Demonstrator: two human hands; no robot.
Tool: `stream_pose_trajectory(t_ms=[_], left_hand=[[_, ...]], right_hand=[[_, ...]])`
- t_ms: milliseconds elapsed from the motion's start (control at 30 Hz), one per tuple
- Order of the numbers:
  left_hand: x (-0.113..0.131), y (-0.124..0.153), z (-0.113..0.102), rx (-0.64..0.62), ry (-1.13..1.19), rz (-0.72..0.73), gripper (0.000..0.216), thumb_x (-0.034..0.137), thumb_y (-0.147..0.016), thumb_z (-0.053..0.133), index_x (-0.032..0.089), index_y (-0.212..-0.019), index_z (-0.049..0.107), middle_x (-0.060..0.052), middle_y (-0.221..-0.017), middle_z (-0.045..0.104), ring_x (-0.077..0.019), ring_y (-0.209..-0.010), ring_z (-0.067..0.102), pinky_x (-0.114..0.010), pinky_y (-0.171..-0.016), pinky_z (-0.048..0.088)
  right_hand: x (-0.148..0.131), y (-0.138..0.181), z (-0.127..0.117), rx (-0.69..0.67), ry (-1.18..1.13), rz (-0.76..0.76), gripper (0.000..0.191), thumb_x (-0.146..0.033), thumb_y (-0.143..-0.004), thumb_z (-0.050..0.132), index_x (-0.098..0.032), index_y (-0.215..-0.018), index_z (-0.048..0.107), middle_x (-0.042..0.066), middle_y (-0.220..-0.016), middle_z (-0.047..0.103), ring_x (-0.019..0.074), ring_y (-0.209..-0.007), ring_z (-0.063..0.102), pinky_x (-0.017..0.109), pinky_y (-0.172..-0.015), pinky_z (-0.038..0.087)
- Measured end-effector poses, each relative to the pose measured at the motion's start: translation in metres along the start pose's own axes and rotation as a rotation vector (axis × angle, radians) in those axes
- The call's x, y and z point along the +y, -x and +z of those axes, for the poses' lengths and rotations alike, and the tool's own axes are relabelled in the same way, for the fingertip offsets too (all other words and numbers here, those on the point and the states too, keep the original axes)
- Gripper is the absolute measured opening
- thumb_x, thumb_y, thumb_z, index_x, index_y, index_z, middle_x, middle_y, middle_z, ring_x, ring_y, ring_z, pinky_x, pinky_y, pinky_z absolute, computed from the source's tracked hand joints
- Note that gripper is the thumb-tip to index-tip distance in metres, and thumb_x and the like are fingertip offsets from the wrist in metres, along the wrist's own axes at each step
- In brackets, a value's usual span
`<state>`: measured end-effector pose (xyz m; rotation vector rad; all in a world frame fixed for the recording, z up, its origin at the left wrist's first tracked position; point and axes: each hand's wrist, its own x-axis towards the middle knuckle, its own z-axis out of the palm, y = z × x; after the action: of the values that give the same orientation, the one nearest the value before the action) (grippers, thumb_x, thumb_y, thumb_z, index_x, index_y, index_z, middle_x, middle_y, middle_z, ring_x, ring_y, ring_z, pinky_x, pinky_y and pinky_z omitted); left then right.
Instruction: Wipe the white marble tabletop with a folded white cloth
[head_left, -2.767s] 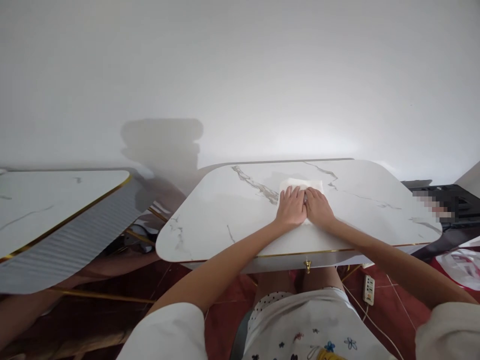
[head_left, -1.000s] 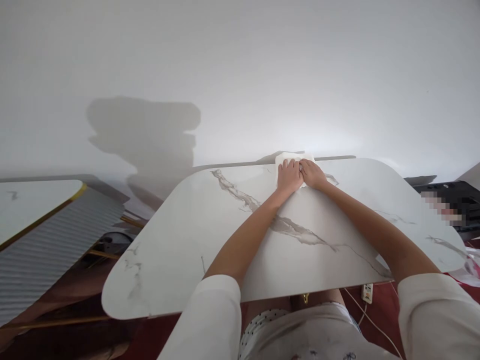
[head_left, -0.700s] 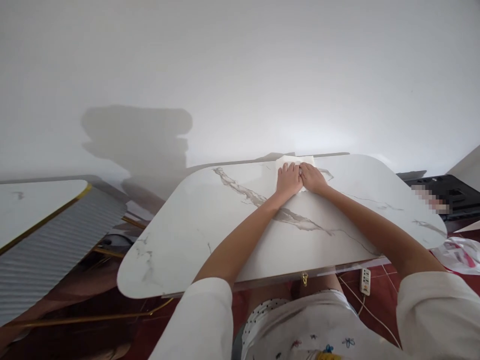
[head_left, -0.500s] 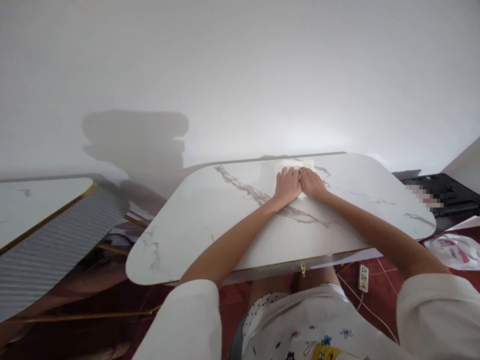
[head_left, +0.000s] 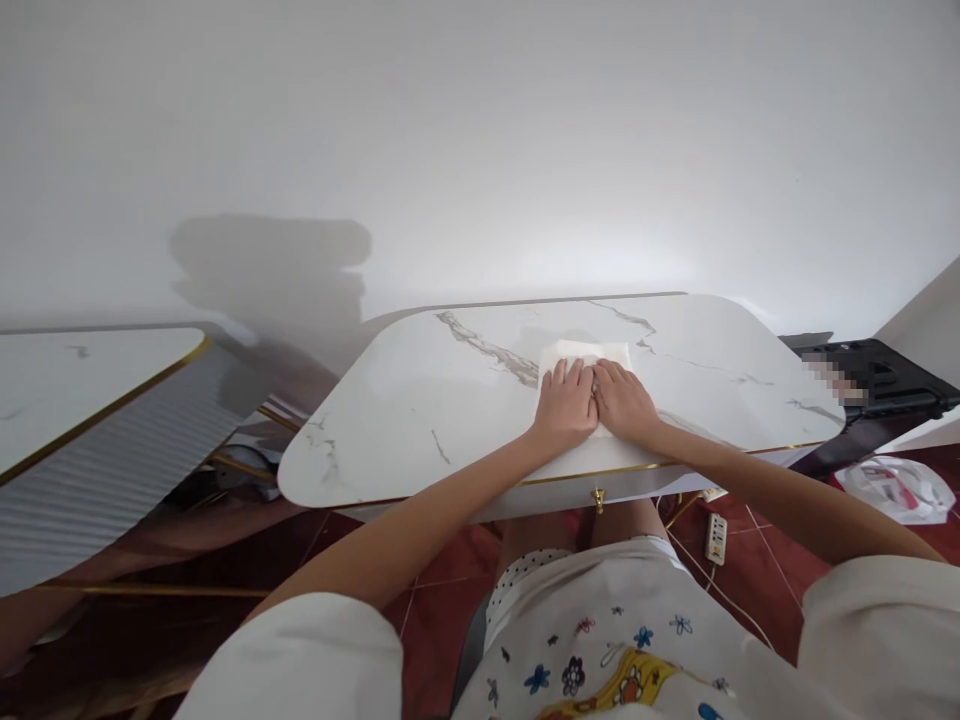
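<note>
A white marble-patterned tabletop point(head_left: 397, 420) with a gold edge stands before me against the wall. On its middle lies a thin white cloth or paper towel point(head_left: 577, 350). My left hand point(head_left: 566, 405) presses flat on it, palm down, fingers pointing toward the wall. Right beside it, my right hand point(head_left: 626, 405) lies on the same sheet, the two hands touching at the index fingers and thumbs. The sheet's far edge sticks out beyond my fingertips; the rest is under my palms. A small gold knob point(head_left: 598, 500) sits on the front below the tabletop.
At the left is another marble-topped piece point(head_left: 90, 375) with a ribbed grey side. A black case-like object point(head_left: 892, 375) is at the right, a clear plastic bag point(head_left: 896, 490) below it. A power strip point(head_left: 716, 540) with a cable lies on the red tiled floor.
Both hands have come back toward me across the tabletop, dragging the white sheet along. My view has shifted slightly, and more of my patterned shirt shows.
</note>
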<state>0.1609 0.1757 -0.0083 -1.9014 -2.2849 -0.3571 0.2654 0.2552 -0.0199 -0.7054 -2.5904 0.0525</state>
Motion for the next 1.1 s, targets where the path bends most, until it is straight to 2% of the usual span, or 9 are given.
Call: stream_pose_trajectory(t_ms=[267, 467, 600, 733, 900, 1100], left_hand=[[0.026, 0.043, -0.01, -0.01, -0.026, -0.027, 0.048, 0.022, -0.089, 0.036, 0.007, -0.135, 0.045, -0.016, -0.147, 0.042, -0.0376, -0.136, 0.032, -0.053, -0.109, 0.03], [0.055, 0.046, -0.014, -0.058, -0.014, 0.004, 0.053, 0.025, -0.086, 0.043, 0.007, -0.136, 0.043, -0.02, -0.147, 0.041, -0.0389, -0.138, 0.031, -0.055, -0.11, 0.029], [0.069, 0.032, -0.01, -0.05, 0.001, 0.045, 0.053, 0.025, -0.085, 0.045, 0.007, -0.135, 0.043, -0.019, -0.147, 0.04, -0.0393, -0.138, 0.031, -0.054, -0.11, 0.03], [0.069, 0.008, -0.001, -0.013, 0.008, 0.09, 0.049, 0.025, -0.087, 0.041, 0.008, -0.133, 0.045, -0.019, -0.145, 0.042, -0.0386, -0.136, 0.033, -0.054, -0.108, 0.031], [0.054, -0.03, 0.012, 0.042, 0.009, 0.11, 0.043, 0.025, -0.089, 0.04, 0.011, -0.129, 0.049, -0.016, -0.142, 0.046, -0.0364, -0.134, 0.036, -0.051, -0.106, 0.033], [0.029, -0.078, 0.024, 0.083, 0.032, 0.036, 0.038, 0.021, -0.089, 0.039, 0.014, -0.123, 0.053, -0.015, -0.139, 0.049, -0.0335, -0.133, 0.037, -0.051, -0.105, 0.034]], right_hand=[[-0.013, 0.041, -0.009, 0.044, -0.006, -0.05, 0.036, -0.018, -0.093, 0.035, -0.011, -0.123, 0.055, 0.018, -0.133, 0.056, 0.0282, -0.125, 0.049, 0.043, -0.102, 0.041], [0.005, 0.067, -0.017, 0.086, 0.027, -0.085, 0.035, -0.02, -0.094, 0.035, -0.012, -0.122, 0.054, 0.017, -0.129, 0.058, 0.0279, -0.124, 0.05, 0.042, -0.1, 0.044], [0.026, 0.07, -0.02, 0.096, 0.037, -0.09, 0.033, -0.022, -0.095, 0.034, -0.012, -0.121, 0.053, 0.018, -0.128, 0.058, 0.0279, -0.124, 0.05, 0.043, -0.1, 0.045], [0.047, 0.056, -0.019, 0.104, 0.032, -0.078, 0.032, -0.021, -0.094, 0.035, -0.014, -0.119, 0.053, 0.017, -0.124, 0.059, 0.0274, -0.119, 0.053, 0.043, -0.095, 0.047], [0.066, 0.021, -0.011, 0.057, 0.045, -0.012, 0.03, -0.018, -0.093, 0.035, -0.013, -0.115, 0.055, 0.018, -0.125, 0.058, 0.0272, -0.116, 0.054, 0.041, -0.093, 0.047], [0.08, -0.034, -0.001, -0.049, 0.05, 0.03, 0.029, -0.017, -0.094, 0.035, -0.014, -0.114, 0.056, 0.015, -0.124, 0.058, 0.025, -0.113, 0.054, 0.038, -0.093, 0.045]])
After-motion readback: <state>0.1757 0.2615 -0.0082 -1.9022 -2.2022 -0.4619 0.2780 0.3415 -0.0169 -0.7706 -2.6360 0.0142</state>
